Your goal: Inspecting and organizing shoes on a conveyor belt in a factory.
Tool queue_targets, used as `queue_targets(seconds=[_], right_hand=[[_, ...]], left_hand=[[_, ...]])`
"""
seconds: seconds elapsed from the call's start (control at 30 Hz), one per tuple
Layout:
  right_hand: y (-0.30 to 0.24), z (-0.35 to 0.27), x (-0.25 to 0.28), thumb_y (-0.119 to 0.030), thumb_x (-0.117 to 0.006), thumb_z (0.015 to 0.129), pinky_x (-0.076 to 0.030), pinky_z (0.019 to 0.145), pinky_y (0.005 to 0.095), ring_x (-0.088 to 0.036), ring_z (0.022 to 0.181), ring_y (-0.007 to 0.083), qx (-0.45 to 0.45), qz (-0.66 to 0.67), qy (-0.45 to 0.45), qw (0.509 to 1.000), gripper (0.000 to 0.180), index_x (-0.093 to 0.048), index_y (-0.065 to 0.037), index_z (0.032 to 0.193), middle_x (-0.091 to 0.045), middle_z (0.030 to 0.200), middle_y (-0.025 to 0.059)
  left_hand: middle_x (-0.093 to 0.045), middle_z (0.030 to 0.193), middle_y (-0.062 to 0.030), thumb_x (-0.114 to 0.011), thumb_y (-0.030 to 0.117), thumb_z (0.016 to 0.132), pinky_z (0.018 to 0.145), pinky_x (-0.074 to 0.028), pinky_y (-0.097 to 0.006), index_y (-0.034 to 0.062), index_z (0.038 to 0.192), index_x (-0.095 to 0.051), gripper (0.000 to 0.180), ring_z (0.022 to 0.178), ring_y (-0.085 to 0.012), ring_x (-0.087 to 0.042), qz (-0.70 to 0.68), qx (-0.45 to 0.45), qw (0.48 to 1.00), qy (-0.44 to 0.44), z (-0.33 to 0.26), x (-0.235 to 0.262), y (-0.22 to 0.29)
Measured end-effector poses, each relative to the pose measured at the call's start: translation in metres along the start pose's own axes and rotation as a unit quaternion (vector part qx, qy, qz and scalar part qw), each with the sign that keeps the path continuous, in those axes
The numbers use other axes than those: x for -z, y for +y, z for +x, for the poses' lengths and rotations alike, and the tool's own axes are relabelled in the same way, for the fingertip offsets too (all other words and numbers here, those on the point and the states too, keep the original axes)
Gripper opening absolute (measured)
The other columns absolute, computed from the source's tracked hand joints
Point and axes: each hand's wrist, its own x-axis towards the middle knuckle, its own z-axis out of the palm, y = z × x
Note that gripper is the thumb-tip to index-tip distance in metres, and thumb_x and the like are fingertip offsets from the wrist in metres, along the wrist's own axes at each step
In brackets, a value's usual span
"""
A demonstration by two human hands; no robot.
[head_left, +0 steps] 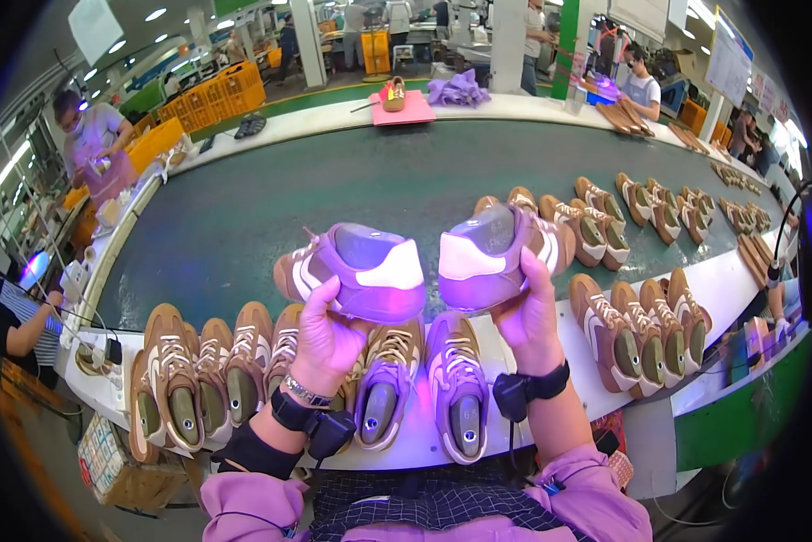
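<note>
My left hand (329,330) is closed around a brown sneaker (356,271), held up with its white heel patch turned toward the right. A matching sneaker (501,257) is gripped in my right hand (532,312), its white heel patch facing left. The two heels are close together but apart, under purple light. Beneath them on the white ledge stand two more sneakers, a left one (389,384) and a right one (458,388), toes pointing away, with dark forms inside. My thumbs press on the shoes' sides; most of my fingers are hidden behind them.
More sneakers line the white ledge (550,406) at left (175,379) and right (605,334). Pairs (663,212) stand on the dark green belt (243,208). A pink board (401,108) bears one shoe at the far side. Co-workers are at left (98,135) and far right (641,86).
</note>
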Motion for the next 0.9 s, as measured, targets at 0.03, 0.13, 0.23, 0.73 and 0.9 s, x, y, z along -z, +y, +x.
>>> queue_targets(seconds=[0.03,0.13,0.23,0.73,0.9], right_hand=[[0.005,-0.003,0.003,-0.028,-0.063,0.087,-0.051,0.092,0.0394,-0.06,0.107,0.0217,-0.002,-0.002,-0.004,1.0,0.05,-0.046,-0.005,0.128,-0.06,0.118,0.01],[0.012,-0.01,0.015,-0.033,-0.059,0.09,-0.052,0.092,0.0415,-0.058,0.112,0.0239,0.005,-0.042,0.006,0.999,0.053,-0.042,-0.006,0.132,-0.056,0.124,0.0116],[0.02,-0.015,0.007,-0.035,-0.058,0.091,-0.054,0.089,0.0395,-0.06,0.109,0.0231,-0.001,-0.053,0.009,0.999,0.053,-0.042,-0.005,0.132,-0.057,0.123,0.0114],[0.032,-0.019,0.002,-0.031,-0.059,0.091,-0.053,0.089,0.0367,-0.06,0.106,0.0197,-0.004,-0.032,0.047,0.998,0.046,-0.047,-0.005,0.127,-0.059,0.119,0.009],[0.034,-0.02,0.002,-0.032,-0.06,0.091,-0.053,0.088,0.0371,-0.06,0.106,0.02,-0.01,-0.034,0.052,0.998,0.047,-0.047,-0.004,0.127,-0.059,0.119,0.0091]], left_hand=[[-0.053,0.126,-0.0117,-0.059,0.019,0.088,0.096,-0.049,-0.046,0.0045,0.129,-0.044,0.047,0.116,-0.0267,-0.053,0.028,-0.014,0.999,0.027,-0.002,0.002,-0.001],[-0.054,0.123,-0.0107,-0.061,0.021,0.086,0.094,-0.05,-0.047,0.0062,0.128,-0.045,0.047,0.114,-0.0265,-0.054,0.054,-0.023,0.996,0.06,0.0,0.009,-0.008],[-0.054,0.123,-0.01,-0.062,0.021,0.086,0.095,-0.049,-0.047,0.0061,0.128,-0.045,0.048,0.114,-0.0263,-0.054,0.056,-0.025,0.994,0.089,-0.005,0.013,-0.008],[-0.055,0.123,-0.0092,-0.063,0.022,0.086,0.095,-0.05,-0.045,0.0061,0.128,-0.046,0.049,0.113,-0.0243,-0.055,0.043,-0.021,0.995,0.088,-0.005,0.011,-0.013],[-0.055,0.123,-0.0092,-0.064,0.022,0.085,0.095,-0.05,-0.044,0.0062,0.128,-0.046,0.049,0.113,-0.024,-0.055,0.046,-0.022,0.994,0.092,-0.005,0.011,-0.014]])
